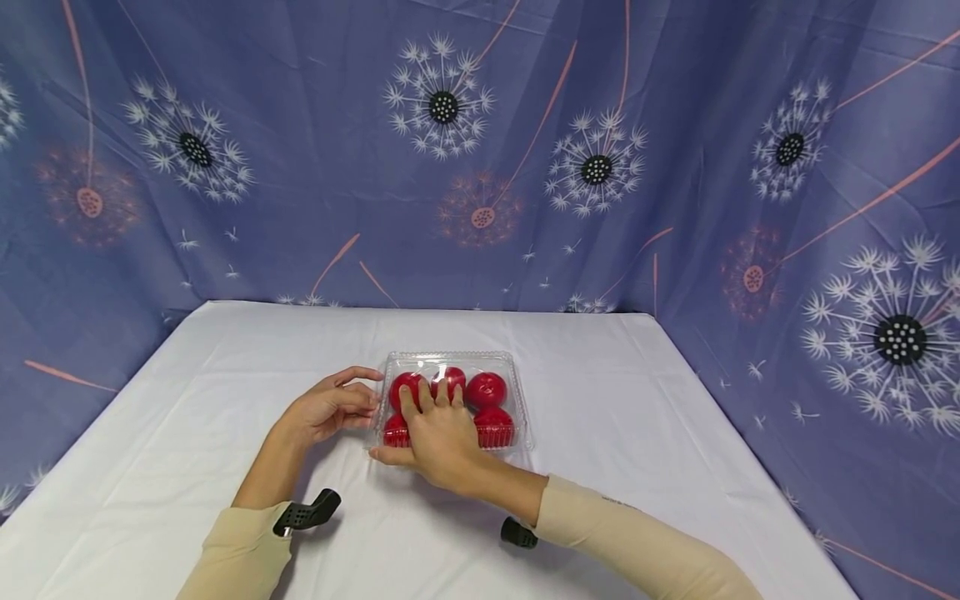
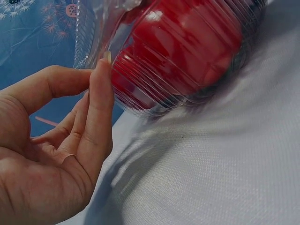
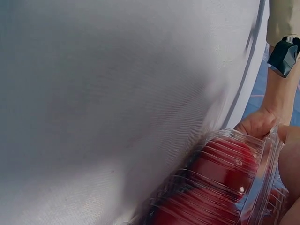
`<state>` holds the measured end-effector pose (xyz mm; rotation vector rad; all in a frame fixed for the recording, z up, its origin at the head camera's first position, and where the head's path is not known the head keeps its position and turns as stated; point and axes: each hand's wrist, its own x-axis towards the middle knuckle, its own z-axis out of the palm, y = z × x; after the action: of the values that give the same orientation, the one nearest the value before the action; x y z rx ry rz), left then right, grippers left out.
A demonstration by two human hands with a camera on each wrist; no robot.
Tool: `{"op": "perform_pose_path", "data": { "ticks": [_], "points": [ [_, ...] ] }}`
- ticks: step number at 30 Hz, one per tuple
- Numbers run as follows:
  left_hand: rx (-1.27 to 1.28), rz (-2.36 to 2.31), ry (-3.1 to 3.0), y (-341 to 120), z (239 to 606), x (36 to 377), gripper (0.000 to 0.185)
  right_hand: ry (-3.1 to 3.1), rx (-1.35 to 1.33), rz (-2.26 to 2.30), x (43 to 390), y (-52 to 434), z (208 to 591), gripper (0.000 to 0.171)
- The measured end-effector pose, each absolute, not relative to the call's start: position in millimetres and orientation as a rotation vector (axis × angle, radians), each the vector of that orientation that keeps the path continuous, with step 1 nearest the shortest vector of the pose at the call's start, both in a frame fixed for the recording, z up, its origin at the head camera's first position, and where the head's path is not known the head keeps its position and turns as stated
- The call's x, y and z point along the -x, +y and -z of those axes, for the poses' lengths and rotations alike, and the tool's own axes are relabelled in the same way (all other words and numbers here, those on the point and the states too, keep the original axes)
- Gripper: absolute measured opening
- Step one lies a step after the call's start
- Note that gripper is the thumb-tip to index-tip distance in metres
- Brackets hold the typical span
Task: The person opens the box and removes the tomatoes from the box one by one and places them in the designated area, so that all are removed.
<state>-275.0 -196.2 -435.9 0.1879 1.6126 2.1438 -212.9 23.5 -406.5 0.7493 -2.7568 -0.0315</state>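
The clear plastic box (image 1: pixel 450 357) sits on the bench (image 1: pixel 607 400), about midway between its left and right edges and not far from its far edge. The packing part looks done: red fruits (image 1: pixel 487 390) are inside, and the clear top lies over them. I can see 5 of them; the right hand (image 1: pixel 442 433) could be hiding more. What may be left is any bit of the rim that is not pressed down. I cannot tell if the rim is snapped all the way round.

The right hand lies on top of the box with its fingers long and spread. It seems to press down, and its thumb points at the box's near left corner. The left hand (image 1: pixel 330 410) is at the box's left side. Its thumb and a finger come together and look like they pinch the rim there. The 2 hands are near each other, with the side of the box between them.

The box is thin and see-through, with lots of ridges on its walls and a bumpy rim. The fruits are round, shiny and deep red. They sit in 2 rows, close to each other.
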Motion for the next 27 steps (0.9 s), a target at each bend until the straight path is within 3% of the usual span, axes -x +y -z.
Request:
{"op": "perform_pose_path", "data": {
  "ticks": [27],
  "points": [
    [-0.198,-2.144,1.603,-195.8,436.1,274.9,0.034,-2.678,-0.745,0.147,213.1,22.4,414.6,0.098]
  ]
}}
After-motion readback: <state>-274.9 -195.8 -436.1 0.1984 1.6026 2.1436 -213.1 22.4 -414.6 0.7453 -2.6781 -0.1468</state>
